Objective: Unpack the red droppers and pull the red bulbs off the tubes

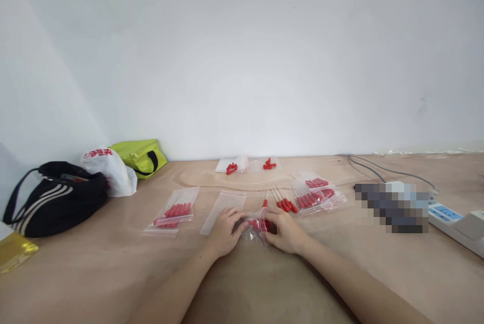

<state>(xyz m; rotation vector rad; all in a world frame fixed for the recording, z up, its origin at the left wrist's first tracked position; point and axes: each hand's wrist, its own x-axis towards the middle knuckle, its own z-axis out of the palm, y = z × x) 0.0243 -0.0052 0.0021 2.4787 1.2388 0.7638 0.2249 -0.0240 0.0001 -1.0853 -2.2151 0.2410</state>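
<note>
Both my hands rest on a wooden table point(242, 283) and grip a small clear zip bag point(257, 225) with red-tipped pieces inside. My left hand point(226, 230) pinches the bag's left side, my right hand point(284, 230) its right side. Just beyond my left hand lies an empty clear bag point(223, 205). Loose red-tipped white sticks point(283, 201) lie fanned out just past my right hand. A filled bag point(174, 212) of the same red pieces lies further left.
A stack of filled bags point(316, 195) sits right of centre, and two more bags with red pieces point(247, 164) lie near the wall. A black striped bag point(53, 198), a white plastic bag point(109, 167) and a green pouch point(140, 156) stand at left. A power strip point(451, 218) with cables lies at right.
</note>
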